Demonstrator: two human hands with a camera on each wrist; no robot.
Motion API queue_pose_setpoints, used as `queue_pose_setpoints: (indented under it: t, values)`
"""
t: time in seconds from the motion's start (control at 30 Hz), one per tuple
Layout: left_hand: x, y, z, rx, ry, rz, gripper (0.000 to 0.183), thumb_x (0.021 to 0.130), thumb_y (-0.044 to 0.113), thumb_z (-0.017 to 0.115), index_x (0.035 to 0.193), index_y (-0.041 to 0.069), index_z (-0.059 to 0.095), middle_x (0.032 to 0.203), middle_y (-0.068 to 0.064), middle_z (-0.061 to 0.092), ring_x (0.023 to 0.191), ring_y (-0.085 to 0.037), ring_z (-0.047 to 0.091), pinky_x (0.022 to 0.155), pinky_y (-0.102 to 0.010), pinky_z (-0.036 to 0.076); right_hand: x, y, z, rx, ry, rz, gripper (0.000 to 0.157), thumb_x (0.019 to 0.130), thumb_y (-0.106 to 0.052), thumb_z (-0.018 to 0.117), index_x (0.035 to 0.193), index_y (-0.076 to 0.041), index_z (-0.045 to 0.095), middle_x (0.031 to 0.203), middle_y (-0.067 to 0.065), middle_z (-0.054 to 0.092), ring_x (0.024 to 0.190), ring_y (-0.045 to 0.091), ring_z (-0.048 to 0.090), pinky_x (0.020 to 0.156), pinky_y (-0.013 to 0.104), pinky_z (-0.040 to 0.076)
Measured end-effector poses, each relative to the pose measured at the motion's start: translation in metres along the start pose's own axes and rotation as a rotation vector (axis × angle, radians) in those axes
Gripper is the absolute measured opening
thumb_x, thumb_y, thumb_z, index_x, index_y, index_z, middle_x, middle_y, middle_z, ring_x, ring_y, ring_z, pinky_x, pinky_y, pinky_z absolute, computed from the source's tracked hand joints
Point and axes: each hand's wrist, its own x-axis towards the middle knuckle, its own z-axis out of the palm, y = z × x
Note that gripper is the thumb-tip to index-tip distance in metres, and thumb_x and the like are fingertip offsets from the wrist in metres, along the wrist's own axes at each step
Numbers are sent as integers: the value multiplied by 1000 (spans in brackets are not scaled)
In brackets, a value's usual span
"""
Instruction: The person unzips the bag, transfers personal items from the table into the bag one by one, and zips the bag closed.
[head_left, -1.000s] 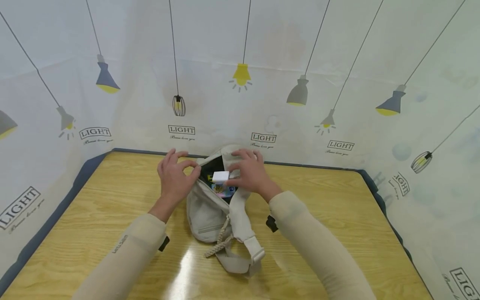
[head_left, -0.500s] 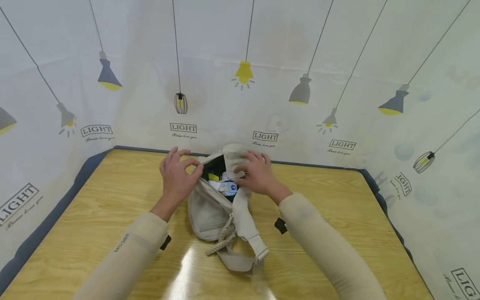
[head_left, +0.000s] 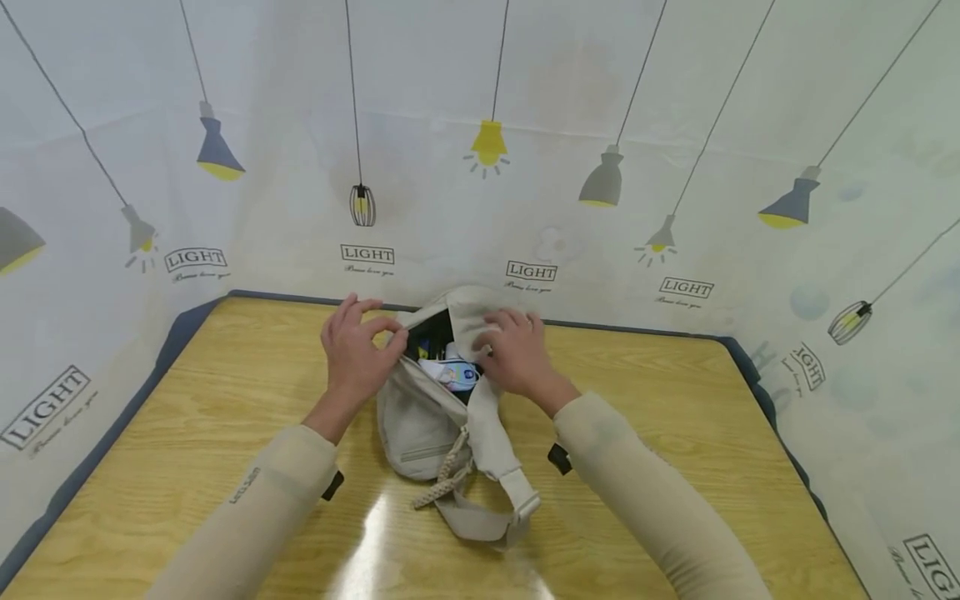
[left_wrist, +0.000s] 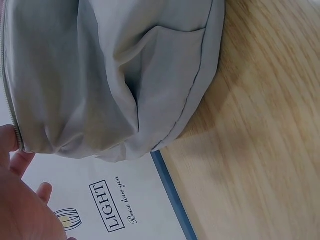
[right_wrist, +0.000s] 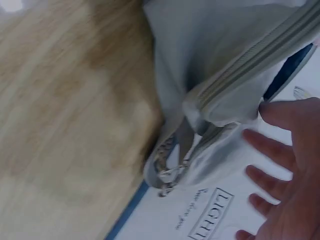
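A light grey-beige bag (head_left: 416, 421) lies on the table with its zippered mouth spread. My left hand (head_left: 352, 350) pinches the left edge of that mouth between thumb and forefinger; in the left wrist view the fingertips (left_wrist: 20, 161) sit at the end of the zipper (left_wrist: 11, 107). On the opposite side, my right hand (head_left: 517, 354) has its thumb and forefinger on either side of the mouth's edge, the other fingers (right_wrist: 265, 181) spread apart. Inside the dark interior show a shiny light-blue printed packet (head_left: 459, 375) and something yellow (head_left: 424, 348). Deeper contents are hidden.
The bag's strap (head_left: 480, 523) with a buckle and a braided cord (head_left: 438, 493) trail toward the front of the wooden table (head_left: 225, 400). A white backdrop (head_left: 420, 100) printed with lamps stands right behind the bag and along both sides.
The small white block in my right hand has gone into the bag and left the fingers. The right hand has shifted slightly right onto the mouth's edge; the left keeps its pinch.
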Motion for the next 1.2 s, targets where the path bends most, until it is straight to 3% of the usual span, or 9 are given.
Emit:
queue_pose_setpoints:
  t: [0.1, 0.23, 0.43, 0.6, 0.73, 0.83, 0.9, 1.03, 1.2]
  values:
    - [-1, -1, 1, -4, 5, 0, 17, 88, 24, 67, 83, 10, 76, 130, -13, 58, 143, -36, 31, 114, -60, 15, -2, 4, 2, -24, 70, 140, 19, 91, -36, 65, 99, -23, 77, 138, 5, 56, 137, 29, 38, 110, 60, 24]
    - [-2, -1, 2, -17, 3, -3, 17, 88, 24, 67, 84, 10, 76, 130, -14, 58, 143, -36, 31, 114, -59, 15, -4, 10, 4, 28, 67, 201, 20, 90, -34, 65, 87, -21, 79, 134, 4, 59, 133, 30, 43, 109, 60, 26]
    - [0, 6, 1, -9, 5, 11, 19, 88, 23, 64, 82, 8, 74, 128, -12, 60, 142, -34, 33, 114, -59, 16, -1, 8, -8, 344, 199, 218, 20, 88, -25, 64, 82, -13, 78, 132, 6, 58, 125, 29, 51, 104, 60, 31]
    - [17, 27, 2, -37, 45, 24, 20, 87, 20, 64, 78, 6, 75, 125, -12, 62, 140, -33, 36, 113, -60, 19, 6, -7, -30, 694, 208, 221, 22, 89, -23, 66, 89, -3, 74, 136, 8, 51, 129, 28, 46, 104, 50, 39]
    - [32, 44, 9, -34, -8, -37, 24, 87, 24, 63, 81, 6, 77, 129, -9, 61, 141, -32, 36, 112, -60, 23, 10, -18, -40, 880, 197, 245, 25, 91, -24, 66, 95, 0, 72, 139, 7, 47, 133, 26, 41, 105, 48, 40]
    - [34, 49, 16, -11, -98, -93, 30, 91, 32, 60, 90, 8, 78, 133, -7, 59, 143, -31, 33, 112, -60, 24, 8, -17, -43, 892, 170, 275, 27, 92, -25, 66, 100, 0, 71, 141, 5, 46, 134, 25, 40, 106, 47, 41]
    - [30, 49, 19, -4, -147, -88, 35, 94, 36, 57, 95, 8, 77, 135, -7, 58, 144, -31, 32, 112, -60, 24, 4, -14, -44, 875, 151, 298, 29, 92, -26, 66, 101, 1, 71, 143, 5, 45, 137, 25, 38, 107, 47, 39]
    - [16, 42, 20, 16, -229, 9, 36, 96, 40, 56, 106, 12, 75, 137, -10, 56, 145, -34, 28, 112, -62, 21, -5, -3, -45, 824, 114, 314, 31, 92, -27, 64, 102, 2, 70, 144, 7, 44, 139, 27, 37, 108, 48, 39]
    - [-1, 37, 24, 133, -334, 169, 37, 92, 41, 61, 124, 25, 67, 143, -11, 49, 144, -35, 26, 110, -61, 20, -19, 10, -43, 778, 65, 306, 28, 93, -26, 62, 98, 1, 71, 143, 12, 44, 137, 32, 38, 106, 50, 40]
